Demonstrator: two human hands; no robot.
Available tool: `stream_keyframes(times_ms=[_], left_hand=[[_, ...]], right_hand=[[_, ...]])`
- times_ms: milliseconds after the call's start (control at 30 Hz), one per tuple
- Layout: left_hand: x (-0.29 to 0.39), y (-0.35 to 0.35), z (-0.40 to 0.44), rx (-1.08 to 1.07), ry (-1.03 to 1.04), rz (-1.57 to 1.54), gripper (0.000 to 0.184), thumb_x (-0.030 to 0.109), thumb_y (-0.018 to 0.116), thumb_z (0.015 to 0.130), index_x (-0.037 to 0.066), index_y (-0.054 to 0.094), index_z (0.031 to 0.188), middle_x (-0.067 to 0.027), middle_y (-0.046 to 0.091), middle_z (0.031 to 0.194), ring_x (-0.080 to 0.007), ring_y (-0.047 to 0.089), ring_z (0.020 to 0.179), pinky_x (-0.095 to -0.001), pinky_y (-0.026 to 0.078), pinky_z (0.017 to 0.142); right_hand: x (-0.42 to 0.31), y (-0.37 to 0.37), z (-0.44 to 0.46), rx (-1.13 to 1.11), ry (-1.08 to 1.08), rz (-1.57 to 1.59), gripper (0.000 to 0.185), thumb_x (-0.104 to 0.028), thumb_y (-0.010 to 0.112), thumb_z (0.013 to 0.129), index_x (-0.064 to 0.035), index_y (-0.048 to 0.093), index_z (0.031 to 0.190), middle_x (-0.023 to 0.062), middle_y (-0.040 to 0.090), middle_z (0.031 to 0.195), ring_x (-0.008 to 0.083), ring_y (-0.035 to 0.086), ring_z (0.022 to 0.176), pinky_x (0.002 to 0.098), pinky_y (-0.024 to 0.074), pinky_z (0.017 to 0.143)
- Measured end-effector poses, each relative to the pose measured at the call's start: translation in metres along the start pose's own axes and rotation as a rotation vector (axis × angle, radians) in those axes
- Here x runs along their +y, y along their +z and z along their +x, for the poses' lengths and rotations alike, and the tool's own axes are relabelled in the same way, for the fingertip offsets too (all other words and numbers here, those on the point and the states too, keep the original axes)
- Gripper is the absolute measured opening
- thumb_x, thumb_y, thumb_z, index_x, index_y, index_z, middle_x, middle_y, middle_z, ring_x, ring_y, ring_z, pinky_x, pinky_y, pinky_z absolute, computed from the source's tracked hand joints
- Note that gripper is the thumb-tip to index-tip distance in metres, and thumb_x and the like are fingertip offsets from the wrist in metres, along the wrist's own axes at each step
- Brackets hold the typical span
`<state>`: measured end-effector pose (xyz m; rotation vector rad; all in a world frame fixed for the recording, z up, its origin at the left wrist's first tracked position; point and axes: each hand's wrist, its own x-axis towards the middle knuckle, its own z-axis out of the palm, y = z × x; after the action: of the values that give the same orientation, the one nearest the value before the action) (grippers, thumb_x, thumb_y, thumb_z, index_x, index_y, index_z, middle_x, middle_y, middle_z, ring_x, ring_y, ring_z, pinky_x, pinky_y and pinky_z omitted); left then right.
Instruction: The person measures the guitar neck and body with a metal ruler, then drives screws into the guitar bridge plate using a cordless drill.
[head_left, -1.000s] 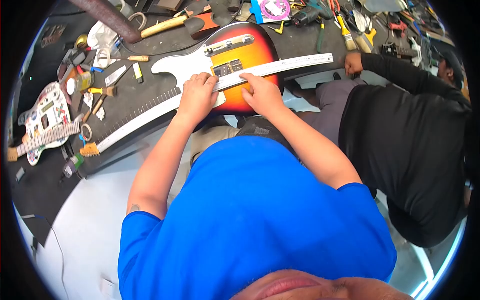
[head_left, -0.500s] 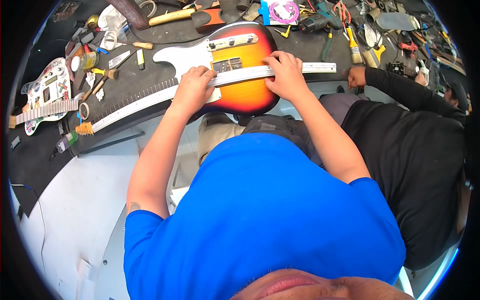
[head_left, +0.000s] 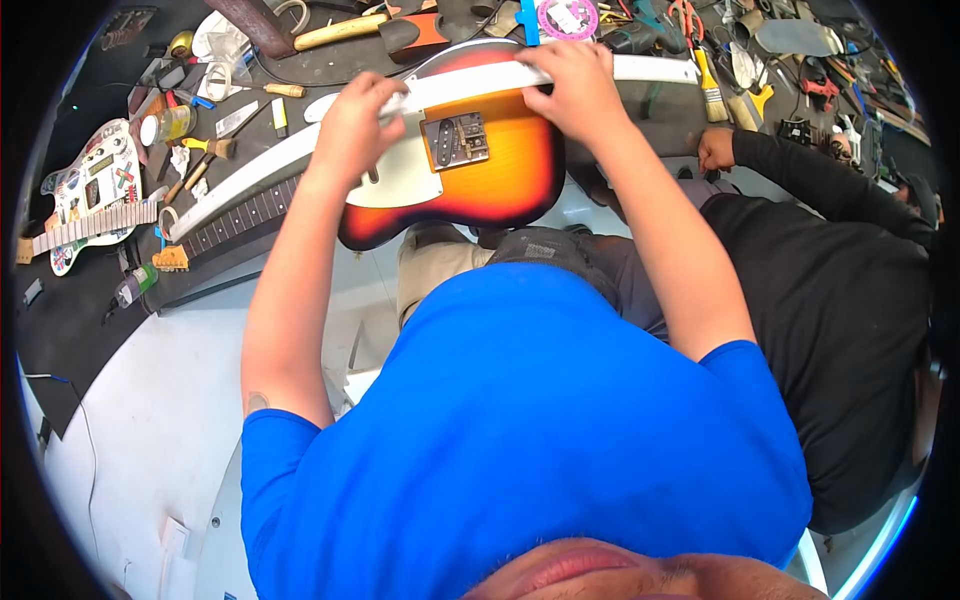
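Observation:
A long white straightedge (head_left: 460,88) spans the far part of the sunburst guitar (head_left: 510,160), reaching past its body on the right and above the neck (head_left: 240,221) on the left. My left hand (head_left: 355,128) grips it near the white pickguard (head_left: 405,170), fingers curled over it. Farther right, my right hand (head_left: 575,88) holds the same straightedge between thumb and fingers, over the body's upper edge. The metal bridge (head_left: 457,140) shows below the straightedge. The control knobs are hidden.
A sticker-covered guitar (head_left: 100,190) lies at the left. Brushes (head_left: 712,98), a hammer (head_left: 340,32), a jar (head_left: 168,125) and a yellow marker (head_left: 279,117) lie on the dark bench. At the right is a person in black (head_left: 810,290), one hand (head_left: 716,149) by the bench edge.
Both hands have moved the straightedge away from me, off the neck and bridge area toward the guitar's far side. The neck and bridge are now uncovered.

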<state>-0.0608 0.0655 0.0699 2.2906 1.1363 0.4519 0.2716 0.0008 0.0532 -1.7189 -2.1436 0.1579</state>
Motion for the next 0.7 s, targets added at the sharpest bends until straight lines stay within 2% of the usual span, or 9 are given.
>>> stream_keyframes(times_ms=[133, 167, 267, 333, 367, 400, 500, 600, 700], left_hand=[[-0.034, 0.003, 0.032, 0.053, -0.012, 0.083, 0.035, 0.008, 0.077, 0.081, 0.011, 0.073, 0.115, -0.0127, 0.069, 0.115, -0.0359, 0.069, 0.105, -0.0441, 0.057, 0.093], [-0.036, 0.008, 0.032, 0.125, 0.014, 0.163, 0.034, 0.009, 0.077, 0.081, 0.010, 0.073, 0.115, -0.0134, 0.069, 0.116, -0.0360, 0.069, 0.105, -0.0441, 0.057, 0.093], [-0.018, 0.020, 0.023, 0.322, 0.006, 0.411, 0.033, 0.013, 0.079, 0.081, 0.008, 0.074, 0.113, -0.0165, 0.069, 0.119, -0.0363, 0.069, 0.105, -0.0452, 0.056, 0.090], [0.022, 0.036, 0.000, 0.172, -0.534, -0.096, 0.018, 0.015, 0.072, 0.091, 0.006, 0.075, 0.106, -0.0148, 0.076, 0.093, -0.0353, 0.073, 0.086, -0.0457, 0.057, 0.080], [0.031, 0.045, -0.002, -0.071, -0.810, -0.293, 0.018, 0.018, 0.071, 0.093, 0.001, 0.074, 0.098, -0.0144, 0.075, 0.080, -0.0270, 0.074, 0.076, -0.0392, 0.058, 0.072], [0.029, 0.062, -0.011, -0.252, -0.930, -0.793, 0.022, 0.020, 0.074, 0.090, -0.002, 0.073, 0.093, -0.0144, 0.076, 0.082, -0.0184, 0.073, 0.069, -0.0329, 0.057, 0.063], [0.038, 0.087, -0.011, -0.226, -0.847, -0.569, 0.025, 0.018, 0.074, 0.091, -0.002, 0.073, 0.077, -0.0100, 0.073, 0.068, -0.0140, 0.067, 0.055, -0.0292, 0.053, 0.053], [0.041, 0.079, -0.003, -0.307, -0.878, -0.611, 0.026, 0.022, 0.080, 0.090, -0.002, 0.072, 0.082, -0.0091, 0.073, 0.073, -0.0132, 0.066, 0.060, -0.0266, 0.052, 0.057], [0.041, 0.080, -0.003, -0.253, -0.869, -0.677, 0.025, 0.017, 0.078, 0.088, -0.002, 0.074, 0.072, -0.0078, 0.072, 0.065, -0.0123, 0.065, 0.053, -0.0271, 0.050, 0.050]], right_hand=[[-0.003, 0.003, 0.061, -0.015, -0.047, -0.093, 0.039, -0.029, 0.080, 0.084, -0.0212, 0.074, 0.122, 0.0050, 0.072, 0.117, 0.0285, 0.064, 0.119, 0.0533, 0.0365, 0.112], [-0.008, -0.007, 0.071, -0.207, 0.132, 0.041, 0.040, -0.025, 0.076, 0.081, -0.0115, 0.075, 0.119, 0.0144, 0.074, 0.121, 0.0350, 0.067, 0.116, 0.0494, 0.0440, 0.109], [0.013, 0.025, 0.078, -0.079, 0.047, 0.132, 0.038, -0.023, 0.075, 0.081, -0.0120, 0.076, 0.117, 0.0136, 0.073, 0.115, 0.0353, 0.067, 0.114, 0.0515, 0.0431, 0.108], [0.015, 0.032, 0.077, -0.054, 0.027, 0.121, 0.037, -0.023, 0.075, 0.081, -0.0120, 0.075, 0.117, 0.0125, 0.073, 0.114, 0.0353, 0.066, 0.115, 0.0514, 0.0424, 0.108], [0.017, 0.034, 0.079, -0.020, 0.021, 0.094, 0.037, -0.023, 0.075, 0.082, -0.0118, 0.076, 0.117, 0.0122, 0.073, 0.114, 0.0353, 0.065, 0.116, 0.0508, 0.0420, 0.108], [0.016, 0.036, 0.078, 0.008, 0.016, 0.070, 0.037, -0.023, 0.075, 0.082, -0.0116, 0.076, 0.117, 0.0119, 0.072, 0.114, 0.0352, 0.064, 0.117, 0.0503, 0.0416, 0.108], [0.013, 0.033, 0.066, 0.125, 0.032, 0.073, 0.045, -0.022, 0.078, 0.080, -0.0123, 0.073, 0.124, 0.0145, 0.068, 0.124, 0.0360, 0.058, 0.123, 0.0509, 0.0396, 0.110], [-0.001, 0.017, 0.033, 0.130, 0.156, 0.044, 0.055, -0.025, 0.081, 0.080, -0.0135, 0.068, 0.132, 0.0198, 0.059, 0.139, 0.0409, 0.051, 0.132, 0.0546, 0.0383, 0.111], [0.019, 0.019, -0.018, 0.328, 0.079, 0.056, 0.035, -0.027, 0.079, 0.084, -0.0181, 0.075, 0.119, 0.0060, 0.072, 0.116, 0.0308, 0.064, 0.118, 0.0508, 0.0412, 0.109]])
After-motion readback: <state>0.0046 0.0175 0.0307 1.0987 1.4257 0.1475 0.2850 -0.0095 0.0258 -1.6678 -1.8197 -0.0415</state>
